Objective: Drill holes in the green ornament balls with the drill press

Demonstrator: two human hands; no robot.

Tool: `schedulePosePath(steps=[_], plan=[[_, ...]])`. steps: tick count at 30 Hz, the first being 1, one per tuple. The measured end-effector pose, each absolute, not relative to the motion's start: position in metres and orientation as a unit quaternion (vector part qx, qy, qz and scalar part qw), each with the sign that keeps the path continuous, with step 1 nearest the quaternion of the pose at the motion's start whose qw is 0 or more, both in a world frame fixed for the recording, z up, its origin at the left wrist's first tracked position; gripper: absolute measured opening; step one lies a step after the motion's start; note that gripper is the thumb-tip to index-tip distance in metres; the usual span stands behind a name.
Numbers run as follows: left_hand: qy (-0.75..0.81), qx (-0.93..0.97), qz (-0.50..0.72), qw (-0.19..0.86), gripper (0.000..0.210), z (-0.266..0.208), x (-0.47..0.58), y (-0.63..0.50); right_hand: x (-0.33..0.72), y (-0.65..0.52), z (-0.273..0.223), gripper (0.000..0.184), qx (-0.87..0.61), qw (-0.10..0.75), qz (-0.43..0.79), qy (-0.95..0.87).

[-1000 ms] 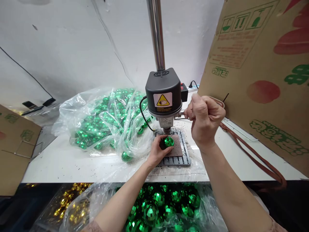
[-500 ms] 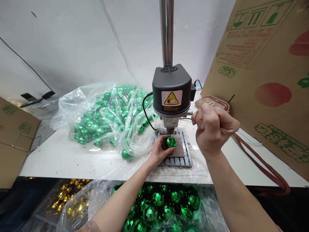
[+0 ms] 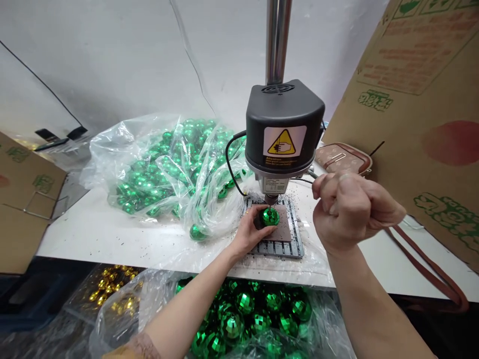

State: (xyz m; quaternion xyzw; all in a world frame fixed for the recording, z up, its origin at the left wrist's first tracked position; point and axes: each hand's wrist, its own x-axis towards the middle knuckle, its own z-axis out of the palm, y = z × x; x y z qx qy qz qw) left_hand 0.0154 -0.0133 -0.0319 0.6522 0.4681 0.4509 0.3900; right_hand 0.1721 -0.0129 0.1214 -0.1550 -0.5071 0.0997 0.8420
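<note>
A shiny green faceted ball (image 3: pixel 271 217) sits on a brown pad (image 3: pixel 283 229) over the slotted metal base (image 3: pixel 297 247) of a small drill press (image 3: pixel 284 124). My left hand (image 3: pixel 251 232) grips the ball from its left side, thumb in front and fingers behind. The drill's chuck (image 3: pixel 271 198) is right above the ball, with its bit at the ball's top. In front of the press, at its right, my right hand (image 3: pixel 352 209) is closed in a fist around the press's lever (image 3: pixel 312 173), most of which the fingers hide.
Behind on the left lies a clear plastic bag of green balls (image 3: pixel 160 169). Another bag of green balls (image 3: pixel 232 324) is below the table edge, beside gold balls (image 3: pixel 108 286). Cardboard boxes (image 3: pixel 422 149) stand on both sides. A brown strapped bag (image 3: pixel 344 158) lies at right.
The view has shifted slightly, and the drill head looks larger and closer. My right fist has moved right and a little down in the picture. My left hand still holds the ball under the drill.
</note>
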Motion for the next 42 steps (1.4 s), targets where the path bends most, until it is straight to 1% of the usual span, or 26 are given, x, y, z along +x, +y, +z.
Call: schedulePosePath(steps=[6, 13, 22, 27, 30, 33, 36, 40, 42], plan=[[0.459, 0.661, 0.455, 0.382, 0.052, -0.032, 0.016, -0.014, 0.173, -0.013, 0.115, 0.048, -0.143, 0.838, 0.075, -0.520], [0.455, 0.658, 0.457, 0.389, 0.055, -0.035, 0.015, -0.013, 0.177, -0.010, 0.107, 0.042, -0.109, 0.822, 0.041, -0.557], [0.464, 0.659, 0.452, 0.381, 0.054, -0.031, 0.016, -0.014, 0.179, -0.008, 0.097, 0.042, -0.085, 0.820, 0.036, -0.565], [0.466, 0.655, 0.457, 0.379, 0.053, -0.031, 0.016, -0.015, 0.176, -0.012, 0.089, 0.046, -0.095, 0.823, 0.029, -0.560], [0.468, 0.651, 0.460, 0.382, 0.054, -0.030, 0.017, -0.016, 0.174, -0.013, 0.106, 0.048, -0.124, 0.837, 0.051, -0.531], [0.474, 0.647, 0.457, 0.385, 0.053, -0.026, 0.019, -0.015, 0.173, -0.010, 0.137, 0.047, -0.194, 0.840, 0.135, -0.488], [0.482, 0.640, 0.472, 0.368, 0.048, -0.021, 0.019, -0.017, 0.174, -0.003, 0.163, 0.044, -0.236, 0.816, 0.189, -0.493], [0.509, 0.641, 0.501, 0.280, 0.047, -0.014, 0.013, -0.045, 0.177, 0.008, 0.173, 0.046, -0.217, 0.820, 0.177, -0.499], [0.475, 0.691, 0.479, 0.258, 0.048, -0.014, 0.006, -0.074, 0.177, 0.011, 0.171, 0.046, -0.197, 0.829, 0.170, -0.495]])
